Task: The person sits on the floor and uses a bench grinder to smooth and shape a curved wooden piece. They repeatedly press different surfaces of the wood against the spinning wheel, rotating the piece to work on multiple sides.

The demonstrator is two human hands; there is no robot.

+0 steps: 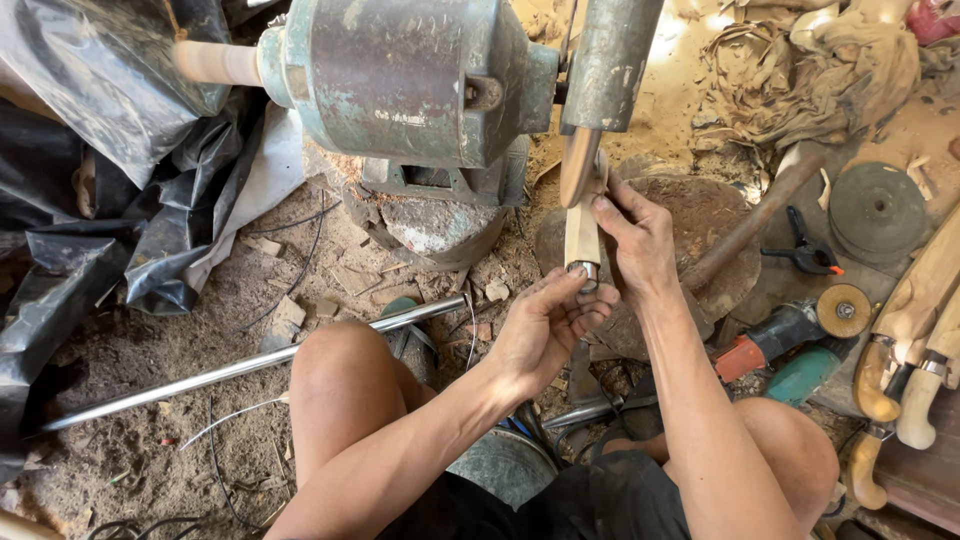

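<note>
From the head view I take the big green, paint-worn metal bench motor point(400, 80) as my landmark. Just to its right a tan sanding disc point(579, 165) sits on its shaft, under a grey metal guard point(610, 60). My right hand point(635, 240) grips the pale wooden handle with a metal ferrule at its near end point(582, 240), fingers wrapped round its side, pressing its top end against the disc; held upright like that, the wood meets the disc's face squarely, I judge. My left hand point(545, 325) cups the ferrule end from below, fingers curled closed on it, steadying it.

Below the motor a shiny steel tube point(250, 368) lies across the dirt. Far right of the motor lie more finished wooden handles point(915, 330) and an orange-and-teal angle grinder point(790, 350).

The contact point is hidden by my thumb, and I can't tell whether the disc spins.
</note>
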